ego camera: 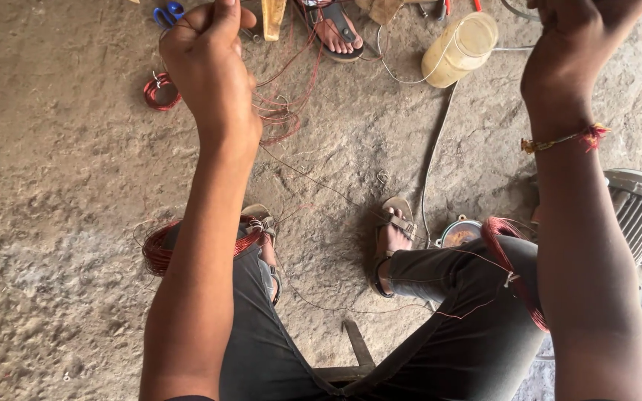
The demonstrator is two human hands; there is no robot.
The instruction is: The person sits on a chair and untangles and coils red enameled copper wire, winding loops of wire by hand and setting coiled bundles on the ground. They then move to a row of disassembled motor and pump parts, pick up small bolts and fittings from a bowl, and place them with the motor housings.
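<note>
My left hand (209, 63) is raised at the upper left, fingers closed around a thin wire that trails down toward loose reddish wire (280, 111) on the ground. My right hand (570, 44) is raised at the upper right in a fist; what it grips is cut off by the frame's top edge. A coil of red copper wire (156, 251) hangs on my left knee. Another red coil (510, 271) lies over my right thigh. A coloured thread band (566, 139) circles my right wrist.
A finned grey motor housing (637, 212) stands at the right beside a round metal part (461, 232). A yellowish plastic jar (461, 49) lies at the top. Another person's sandalled foot (336, 31), blue-handled scissors (167, 13) and a small red wire coil (159, 90) lie on the rough ground.
</note>
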